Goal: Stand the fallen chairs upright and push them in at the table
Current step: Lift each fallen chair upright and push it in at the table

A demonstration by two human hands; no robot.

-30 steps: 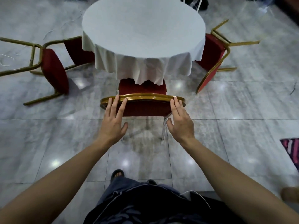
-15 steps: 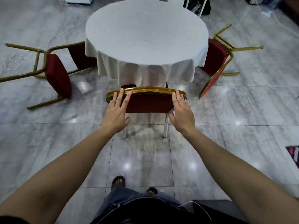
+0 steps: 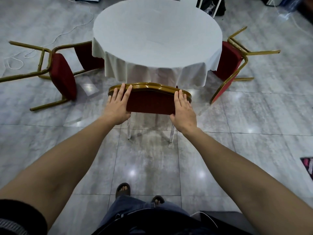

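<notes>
A round table (image 3: 157, 36) under a white cloth stands ahead. An upright red chair with a gold frame (image 3: 150, 103) faces it, its seat hidden under the cloth's hem. My left hand (image 3: 117, 104) lies flat against the left side of the chair's backrest, fingers reaching the gold top rail. My right hand (image 3: 183, 110) presses flat on the right side of the backrest. A second red chair (image 3: 62, 75) lies on its side left of the table. A third red chair (image 3: 228, 61) lies tipped over at the table's right.
A white cable (image 3: 55, 38) snakes over the grey tiled floor at the back left. Dark equipment (image 3: 211, 5) stands behind the table. A pink-and-black patterned object (image 3: 308, 167) lies at the right edge. My sandalled feet (image 3: 123, 190) stand behind the chair.
The upright chair has slid forward, so its seat has gone under the tablecloth. Both hands followed it, staying flat on the backrest.
</notes>
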